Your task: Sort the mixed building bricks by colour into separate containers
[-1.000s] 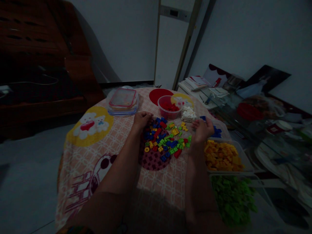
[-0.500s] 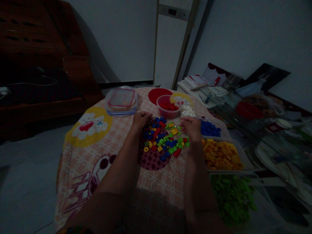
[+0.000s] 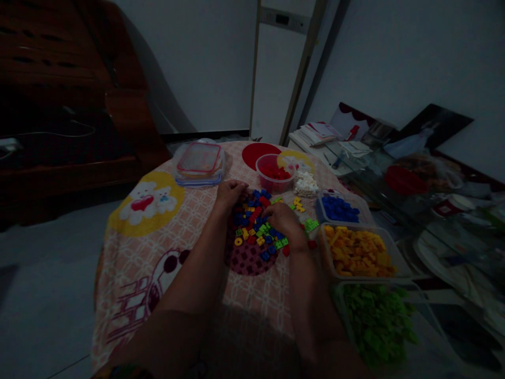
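Note:
A mixed pile of toy building bricks point(image 3: 258, 226) in red, blue, green and yellow lies on the patterned tablecloth point(image 3: 260, 295). At its far left edge is my left hand point(image 3: 232, 193), fingers curled together at the bricks; what they hold, if anything, is hidden. My right hand point(image 3: 282, 217) reaches over the pile's right part, fingers bent down with tips among the bricks; any brick in them cannot be made out. A few yellow bricks point(image 3: 299, 205) and green bricks point(image 3: 311, 225) lie to the right of that hand.
Behind the pile stands a round tub point(image 3: 275, 184) of red bricks, beside white bricks point(image 3: 306, 183). Along the right are boxes of blue bricks point(image 3: 340, 208), yellow bricks point(image 3: 357, 252) and green bricks point(image 3: 379, 321). Stacked lids point(image 3: 199, 164) lie back left; a red lid point(image 3: 260, 155) lies behind the tub.
My right hand has moved left from the pile's right edge to over its middle. Small yellow and green bricks now show farther right. My left hand stays nearly in place.

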A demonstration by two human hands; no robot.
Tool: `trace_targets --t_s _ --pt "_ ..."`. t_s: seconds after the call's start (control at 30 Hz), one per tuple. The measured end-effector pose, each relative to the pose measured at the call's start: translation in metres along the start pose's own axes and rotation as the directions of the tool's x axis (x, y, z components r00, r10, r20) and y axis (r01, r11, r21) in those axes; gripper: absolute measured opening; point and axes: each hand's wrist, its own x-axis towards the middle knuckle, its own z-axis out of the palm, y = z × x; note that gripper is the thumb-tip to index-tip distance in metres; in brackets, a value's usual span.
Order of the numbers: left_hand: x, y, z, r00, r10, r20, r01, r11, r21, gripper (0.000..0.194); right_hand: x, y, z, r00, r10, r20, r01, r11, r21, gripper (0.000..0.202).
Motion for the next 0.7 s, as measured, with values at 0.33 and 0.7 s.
trace_targets --t_s 0.33,0.7 --pt "0.0 -0.001 0.001 1.0 0.006 -0.001 -0.006 1.0 -0.013 0.01 -0.001 0.002 0.0 0.999 -0.017 0.044 0.018 0.999 -0.03 0.028" --pt "0.0 0.002 0.001 1.0 -0.011 -0.009 0.011 1.0 -0.012 0.01 -0.005 0.024 -0.011 0.983 0.142 -0.12 -0.083 0.912 0.402 0.012"
